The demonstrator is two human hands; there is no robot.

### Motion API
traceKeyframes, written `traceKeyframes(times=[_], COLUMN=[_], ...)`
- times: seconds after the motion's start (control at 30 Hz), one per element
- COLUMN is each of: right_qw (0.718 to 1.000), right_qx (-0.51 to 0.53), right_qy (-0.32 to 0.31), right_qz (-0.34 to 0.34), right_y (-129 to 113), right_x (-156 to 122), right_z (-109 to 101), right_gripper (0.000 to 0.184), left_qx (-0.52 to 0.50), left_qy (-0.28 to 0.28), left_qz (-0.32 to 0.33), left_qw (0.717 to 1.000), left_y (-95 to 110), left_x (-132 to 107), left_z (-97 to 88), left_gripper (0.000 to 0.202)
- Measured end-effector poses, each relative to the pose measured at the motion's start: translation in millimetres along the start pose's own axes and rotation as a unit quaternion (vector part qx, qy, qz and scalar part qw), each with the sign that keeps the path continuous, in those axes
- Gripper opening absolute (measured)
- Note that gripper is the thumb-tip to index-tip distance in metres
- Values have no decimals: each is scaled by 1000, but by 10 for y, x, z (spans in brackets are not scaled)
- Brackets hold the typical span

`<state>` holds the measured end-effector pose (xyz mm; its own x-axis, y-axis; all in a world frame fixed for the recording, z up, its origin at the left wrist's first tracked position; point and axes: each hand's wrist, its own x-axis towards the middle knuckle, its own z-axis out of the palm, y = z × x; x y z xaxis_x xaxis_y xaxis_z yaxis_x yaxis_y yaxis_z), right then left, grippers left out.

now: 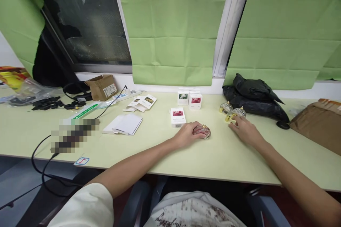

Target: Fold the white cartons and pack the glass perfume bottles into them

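Note:
My left hand point(186, 136) is wrapped round a small round glass bottle point(201, 132) with pink-red stuff inside and a gold-coloured neck on top; the bottle stands on the table. My right hand point(246, 131) reaches to a small gold-coloured cap point(227, 118), its thumb and index finger apart beside it. Just behind those fingers are two more round glass bottles, one on the left point(226, 107) and one on the right point(239, 112), both with gold tops. Whether my right fingertips touch a gold piece, I cannot make out.
A white box with a red flower picture point(178, 117) lies near my left hand, with upright boxes point(195, 101) behind. Flattened white cartons point(125, 124) lie leftward. Black plastic bags point(253, 99) and a brown cardboard box point(318, 124) stand right. A cable point(112, 103) crosses the left side.

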<state>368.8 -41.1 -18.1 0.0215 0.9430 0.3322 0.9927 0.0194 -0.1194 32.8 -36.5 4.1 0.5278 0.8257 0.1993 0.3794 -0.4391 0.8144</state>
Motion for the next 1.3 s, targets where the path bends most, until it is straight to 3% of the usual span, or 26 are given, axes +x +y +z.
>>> traceKeyframes(times=[0.13,0.2,0.33,0.4,0.5,0.63,0.87,1.3], right_qw=[999,992,918,896,895,904,903,916], right_qx=[31,120,366,407,393,346,347,260], right_qy=[-8,3,5,14,16,25,13,-32], right_qz=[-10,-44,-151,-175,-209,-252,-252,-305], right_y=[-133,-273,-767,-1019,-1239,-1260,-1214,-1224], right_x=[1,-21,-108,-143,-158,-137,-124,-67], right_z=[-42,-152,-407,-485,-515,-480,-481,-611], right_gripper=[19,18,24,25,20,20,20,14], left_qx=[4,0,-13,-18,-18,-17,-24,-22], left_qy=[-4,-7,-14,-15,-18,-21,-26,-22], left_qz=[7,9,22,26,30,40,53,47], left_qw=[1000,1000,1000,999,999,999,998,998], left_y=[-14,-17,-6,-5,-25,-67,-59,-76], left_x=[-3,-6,-15,-17,-13,0,11,11], left_z=[-5,-6,-8,-9,-10,-8,-12,1], left_gripper=[47,47,48,48,46,43,34,38])
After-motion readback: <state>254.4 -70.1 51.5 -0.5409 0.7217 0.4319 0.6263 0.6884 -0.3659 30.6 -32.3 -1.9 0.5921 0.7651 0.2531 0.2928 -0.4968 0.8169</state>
